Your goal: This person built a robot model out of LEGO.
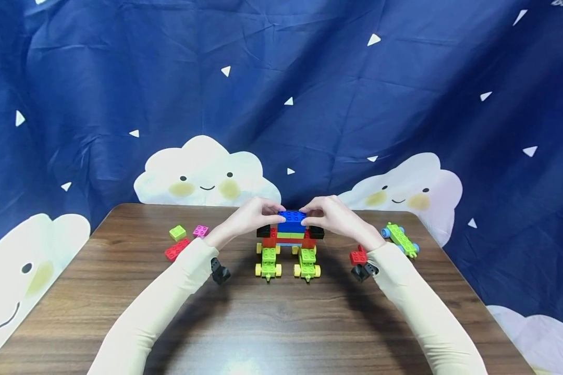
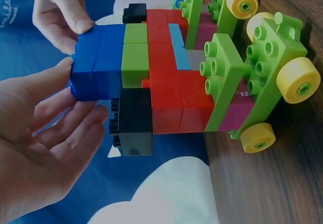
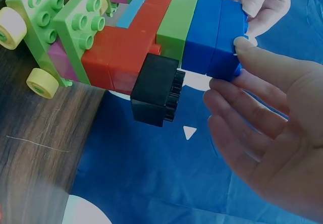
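Observation:
A block build stands on two green wheeled bases (image 1: 268, 263) with yellow wheels. Red blocks (image 2: 164, 77) form its middle, with a light blue piece (image 2: 179, 46) and a green layer (image 3: 176, 22) between them and the top. Two stacked blue blocks (image 1: 291, 223) crown it. A black block (image 2: 135, 115) juts out on each side. My left hand (image 1: 258, 214) pinches the left end of the top blue block between thumb and fingers. At the other end, my right hand (image 1: 330, 213) pinches the same block. Both hands' remaining fingers are loosely bent.
On the table (image 1: 262, 323) at left lie a green block (image 1: 178, 233), a magenta block (image 1: 200, 231) and a red block (image 1: 177, 250). A red piece (image 1: 358, 256) is beside my right wrist. Farther right stands a green base (image 1: 401, 240) with blue wheels.

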The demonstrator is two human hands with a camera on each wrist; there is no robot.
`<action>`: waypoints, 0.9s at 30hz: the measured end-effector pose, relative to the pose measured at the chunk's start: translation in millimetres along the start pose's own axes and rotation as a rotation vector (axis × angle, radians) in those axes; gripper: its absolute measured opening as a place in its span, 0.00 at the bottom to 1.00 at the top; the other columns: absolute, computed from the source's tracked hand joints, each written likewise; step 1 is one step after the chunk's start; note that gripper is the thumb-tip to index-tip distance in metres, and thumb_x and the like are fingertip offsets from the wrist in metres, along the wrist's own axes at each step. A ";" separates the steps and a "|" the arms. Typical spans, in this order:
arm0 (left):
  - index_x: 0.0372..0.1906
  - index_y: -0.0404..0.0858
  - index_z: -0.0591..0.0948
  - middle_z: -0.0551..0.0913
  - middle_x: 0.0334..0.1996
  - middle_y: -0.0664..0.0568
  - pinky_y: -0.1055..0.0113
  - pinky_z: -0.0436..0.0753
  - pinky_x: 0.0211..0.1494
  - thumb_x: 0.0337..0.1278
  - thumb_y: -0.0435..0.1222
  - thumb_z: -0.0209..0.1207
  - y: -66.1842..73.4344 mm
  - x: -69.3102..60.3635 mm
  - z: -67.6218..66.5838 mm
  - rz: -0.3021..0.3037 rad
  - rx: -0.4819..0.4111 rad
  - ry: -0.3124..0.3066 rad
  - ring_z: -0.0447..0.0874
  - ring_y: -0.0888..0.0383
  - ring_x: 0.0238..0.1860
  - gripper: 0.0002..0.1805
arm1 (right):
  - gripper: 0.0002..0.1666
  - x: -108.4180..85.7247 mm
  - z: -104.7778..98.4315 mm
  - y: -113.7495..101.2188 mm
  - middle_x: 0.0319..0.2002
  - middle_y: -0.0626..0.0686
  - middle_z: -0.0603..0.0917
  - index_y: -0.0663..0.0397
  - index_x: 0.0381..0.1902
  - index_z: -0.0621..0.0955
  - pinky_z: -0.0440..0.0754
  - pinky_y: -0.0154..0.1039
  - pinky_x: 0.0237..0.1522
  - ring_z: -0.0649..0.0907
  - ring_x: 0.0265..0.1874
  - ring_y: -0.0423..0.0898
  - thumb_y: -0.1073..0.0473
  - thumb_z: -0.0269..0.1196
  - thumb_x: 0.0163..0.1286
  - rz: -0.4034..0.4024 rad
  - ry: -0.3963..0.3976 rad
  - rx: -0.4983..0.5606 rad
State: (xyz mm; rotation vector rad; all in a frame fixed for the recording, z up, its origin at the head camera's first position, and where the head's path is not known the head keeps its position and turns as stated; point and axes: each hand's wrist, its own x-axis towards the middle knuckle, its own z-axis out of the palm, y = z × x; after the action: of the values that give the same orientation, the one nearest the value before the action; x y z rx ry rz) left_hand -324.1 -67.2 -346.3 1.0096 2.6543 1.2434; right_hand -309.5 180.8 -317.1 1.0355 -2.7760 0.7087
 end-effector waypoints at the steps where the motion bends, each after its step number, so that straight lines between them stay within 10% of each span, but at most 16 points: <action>1: 0.52 0.36 0.84 0.89 0.45 0.45 0.63 0.86 0.52 0.63 0.41 0.64 -0.1 0.3 0.4 0.001 0.000 0.002 0.88 0.53 0.43 0.17 | 0.17 0.0 0.0 -0.1 0.41 0.57 0.90 0.60 0.46 0.87 0.85 0.45 0.44 0.83 0.37 0.46 0.56 0.71 0.62 -0.001 0.001 -0.006; 27: 0.54 0.36 0.84 0.89 0.45 0.46 0.62 0.86 0.52 0.63 0.42 0.63 3.2 -2.5 2.1 -0.010 0.096 0.019 0.87 0.55 0.43 0.19 | 0.19 -4.2 5.4 2.0 0.40 0.55 0.89 0.59 0.49 0.86 0.84 0.37 0.41 0.82 0.34 0.45 0.57 0.71 0.62 0.038 0.030 0.047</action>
State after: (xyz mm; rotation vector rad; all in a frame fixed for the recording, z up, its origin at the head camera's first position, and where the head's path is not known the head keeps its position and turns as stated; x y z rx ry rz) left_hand -319.7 -65.7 -346.1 0.9995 2.7544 1.1393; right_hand -307.1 182.1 -323.7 0.9750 -2.7734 0.7907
